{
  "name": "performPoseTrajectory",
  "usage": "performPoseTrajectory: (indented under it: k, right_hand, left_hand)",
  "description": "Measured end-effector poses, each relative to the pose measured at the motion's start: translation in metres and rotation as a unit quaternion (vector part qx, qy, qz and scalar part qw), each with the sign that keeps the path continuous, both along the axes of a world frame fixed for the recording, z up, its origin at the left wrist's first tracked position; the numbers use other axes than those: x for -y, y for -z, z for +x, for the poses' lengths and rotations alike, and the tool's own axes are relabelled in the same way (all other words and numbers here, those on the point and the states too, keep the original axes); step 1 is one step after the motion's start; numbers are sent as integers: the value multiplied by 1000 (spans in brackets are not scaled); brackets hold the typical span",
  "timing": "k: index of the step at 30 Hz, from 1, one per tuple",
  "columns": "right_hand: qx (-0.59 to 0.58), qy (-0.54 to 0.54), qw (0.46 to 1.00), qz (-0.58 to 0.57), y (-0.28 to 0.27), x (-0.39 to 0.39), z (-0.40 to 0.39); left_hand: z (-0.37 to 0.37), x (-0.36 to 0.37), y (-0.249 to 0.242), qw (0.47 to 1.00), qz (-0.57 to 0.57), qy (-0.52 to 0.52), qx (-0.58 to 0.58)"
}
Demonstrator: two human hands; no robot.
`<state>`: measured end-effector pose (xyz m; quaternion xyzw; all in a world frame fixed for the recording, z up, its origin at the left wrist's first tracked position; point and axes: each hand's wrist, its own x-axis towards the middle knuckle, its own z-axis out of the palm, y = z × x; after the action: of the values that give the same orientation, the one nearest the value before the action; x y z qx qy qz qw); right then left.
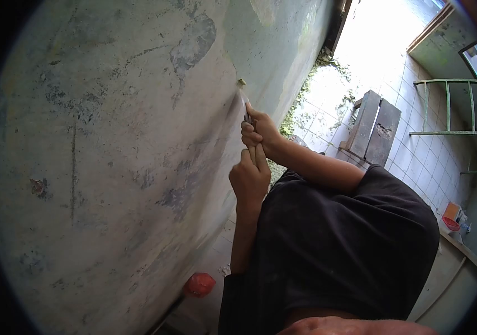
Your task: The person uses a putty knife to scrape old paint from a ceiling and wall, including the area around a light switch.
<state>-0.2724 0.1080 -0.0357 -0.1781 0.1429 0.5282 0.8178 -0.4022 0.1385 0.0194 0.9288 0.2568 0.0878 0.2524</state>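
A scraper [243, 102] with a thin, pale blade is in my right hand [262, 131], its fingers closed round the handle. The blade's tip meets the wall [110, 151], where a small yellowish-green flake [242, 82] sits at the edge of a peeled patch. Just below, my left hand [251, 176] is closed against the underside of my right hand, at the lower end of the scraper. Most of the handle is hidden by my fingers. Paint on the wall is worn, stained and partly peeled to a greenish layer.
A dark wooden bench [373, 127] stands on the white tiled floor [411, 128]. Fallen flakes [305, 111] lie along the wall's foot. A green metal rack [449, 106] is at the right. Near the lower wall is a red rounded object [200, 285]; a red bowl [451, 224] rests on a ledge.
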Motion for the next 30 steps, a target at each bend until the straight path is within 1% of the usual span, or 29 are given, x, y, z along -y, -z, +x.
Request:
performPoseTrajectory:
  k: [2, 3, 5, 7, 13, 15, 19, 21, 23, 24, 26, 29, 30]
  right_hand:
    - [24, -15, 1000, 11, 11, 1, -1]
    - [46, -32, 998, 23, 7, 4, -3]
    - [47, -28, 998, 11, -3, 5, -3]
    - [54, -21, 998, 1, -11, 5, 3]
    - [9, -3, 999, 34, -2, 4, 14]
    - [-11, -14, 999, 46, -2, 6, 19]
    - [-2, -18, 998, 54, 2, 10, 22]
    - [9, -36, 996, 79, 7, 10, 23]
    - [13, -36, 996, 79, 10, 8, 24]
    - [19, -36, 997, 64, 9, 7, 25]
    - [31, -32, 998, 50, 8, 7, 32]
    - [50, -49, 997, 14, 10, 13, 29]
    - [66, -40, 997, -16, 3, 12, 30]
  left_hand:
    - [-7, 7, 11, 999, -41, -12, 20]
    - [-7, 10, 13, 999, -43, -9, 17]
    - [-5, 13, 15, 998, -39, -32, 37]
    - [0, 14, 15, 998, -29, -32, 39]
    - [10, 15, 18, 999, -26, -35, 32]
    - [15, 16, 17, 999, -33, -32, 27]
    - [19, 17, 18, 999, -21, -18, 33]
    - [21, 14, 21, 999, -10, -7, 35]
    - [23, 7, 23, 998, -38, 5, 42]
    - [23, 5, 24, 998, -36, 7, 42]
    - [28, 2, 25, 996, -69, 22, 43]
    - [30, -1, 38, 997, -43, 38, 51]
    - [31, -2, 43, 997, -45, 35, 51]
